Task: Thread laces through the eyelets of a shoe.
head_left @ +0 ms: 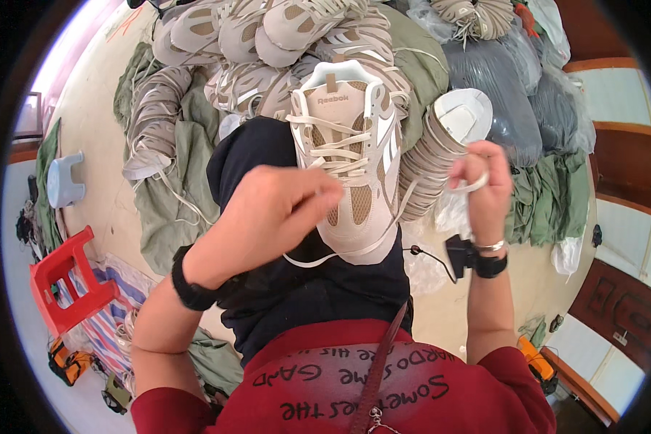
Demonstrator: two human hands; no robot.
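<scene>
Two hands (left hand [278, 210], right hand [484, 184]) pull shoelace [354, 253] on beige sneaker [351, 155]

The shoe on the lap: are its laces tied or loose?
Loose. The shoe has no knot; one lace end trails below its toe, another is pulled aside by the right hand.

Pale floor [101, 195] carried olive-green cloth sheets [166, 217] heaped with beige shoes [267, 36], grey plastic bags [499, 79], a red plastic stool [69, 278] on a striped mat [98, 325], a pale blue stool [64, 179] near the wall
</scene>
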